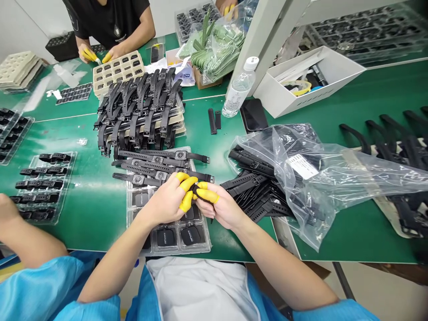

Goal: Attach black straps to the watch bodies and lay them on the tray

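My left hand (172, 198) and my right hand (219, 200), both with yellow finger cots, meet above a clear plastic tray (206, 243). Between their fingertips they pinch a small black smartwatch (195, 189), mostly covered by the fingers. In the tray's front compartments sit square black watch pieces (166, 237). Across its back part lie several smartwatches with straps fitted (157, 159), stretched out side by side. Just right of my right hand is a pile of black watch straps (257, 191), partly inside a clear plastic bag (321, 209).
Stacked trays of strapped watches (140, 104) stand behind my tray. Two loose strap pieces (214, 120), a water bottle (239, 89), a phone (254, 115) and a white box (307, 84) are farther back. A co-worker's arm (30, 236) is at left; another person (113, 26) sits opposite.
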`<state>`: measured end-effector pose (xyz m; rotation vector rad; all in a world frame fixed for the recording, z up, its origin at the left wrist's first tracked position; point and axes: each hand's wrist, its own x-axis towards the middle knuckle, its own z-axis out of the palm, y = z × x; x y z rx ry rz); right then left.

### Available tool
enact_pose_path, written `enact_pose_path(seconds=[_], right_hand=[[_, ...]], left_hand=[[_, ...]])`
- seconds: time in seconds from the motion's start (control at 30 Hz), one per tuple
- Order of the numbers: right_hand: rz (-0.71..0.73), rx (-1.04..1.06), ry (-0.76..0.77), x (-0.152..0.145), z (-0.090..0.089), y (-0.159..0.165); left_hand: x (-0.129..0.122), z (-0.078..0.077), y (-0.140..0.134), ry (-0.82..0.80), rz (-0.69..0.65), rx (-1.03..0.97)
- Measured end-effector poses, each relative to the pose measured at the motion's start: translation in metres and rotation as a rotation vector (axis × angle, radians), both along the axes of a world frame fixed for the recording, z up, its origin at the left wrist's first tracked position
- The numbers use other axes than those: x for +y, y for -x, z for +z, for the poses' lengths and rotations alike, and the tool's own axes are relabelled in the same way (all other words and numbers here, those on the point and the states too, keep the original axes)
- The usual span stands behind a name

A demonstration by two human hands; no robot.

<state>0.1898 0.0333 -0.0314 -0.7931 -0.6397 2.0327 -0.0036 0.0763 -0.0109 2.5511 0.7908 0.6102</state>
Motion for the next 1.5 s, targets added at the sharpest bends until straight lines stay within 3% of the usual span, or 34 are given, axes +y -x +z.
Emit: enact_pose_path(seconds=[0.13, 0.27, 0.4, 0.53, 0.63, 0.73, 0.8, 0.9, 1.0, 1.33, 1.5], right_hand=[[-0.013, -0.015, -0.059, 0.001, -0.002, -0.001], [-0.054, -0.115, -0.181, 0.002, -0.004, -0.004], [0.135, -0.101, -0.185, 0.004, -0.002, -0.009], [0.291, -0.138, -0.158, 0.008, 0.000, -0.018], [0.174, -0.198, -0.150, 0.012, 0.001, -0.022], [-0.073, -0.185, -0.168, 0.011, 0.002, -0.017], [-0.104, -0.152, -0.178, 0.008, 0.002, -0.012], [-0.004, -0.109, -0.165, 0.003, 0.000, -0.005], [0.046, -0.073, -0.097, 0.002, -0.002, -0.003], [-0.039, 0.104, 0.075, 0.002, 0.003, -0.001], [-0.041, 0.065, 0.087, 0.004, 0.005, -0.002]], left_hand=[[0.002, 0.000, 0.002, 0.166, -0.004, -0.123], [0.001, -0.001, -0.001, 0.225, 0.166, -0.280], [0.000, 0.000, -0.008, 0.345, 0.268, -0.599], [0.010, 0.008, -0.005, 0.553, 0.566, -1.018], [0.018, 0.011, -0.002, 0.558, 0.743, -1.132], [0.013, 0.005, -0.006, 0.698, 0.629, -0.919], [0.005, -0.002, -0.012, 0.708, 0.461, -0.662], [-0.002, -0.012, -0.016, 0.445, 0.225, -0.370], [-0.002, -0.016, -0.013, 0.268, 0.088, -0.271], [-0.004, -0.007, -0.013, 0.201, 0.060, -0.212], [-0.005, 0.005, -0.010, 0.198, 0.008, -0.123]])
